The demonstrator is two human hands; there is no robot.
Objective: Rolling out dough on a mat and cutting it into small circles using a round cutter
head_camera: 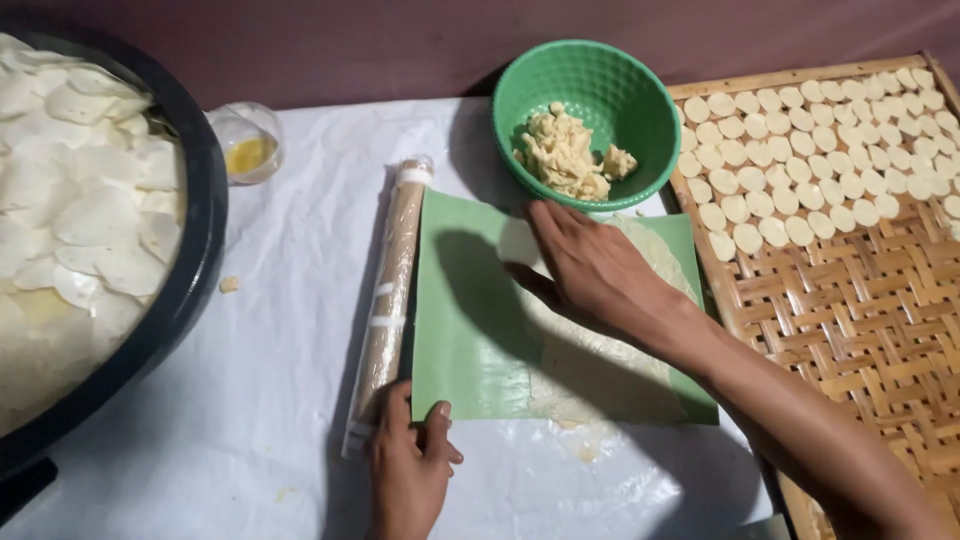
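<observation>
Green sheet (470,340) flat on the white cloth (260,350), thin pale dough (590,360) under plastic on top. Right hand (590,270) spread flat, pressing the upper middle, probably to pin the layers. Left hand (410,460) pinching the near left corner, touching the wrapped rolling pin (390,290) alongside. Green bowl (588,120) of dough scraps just behind; woven tray (860,300) of cut rounds (800,140) right, so close reach. Black tub (190,270) of chips far left, small cup (247,140) nearby.
</observation>
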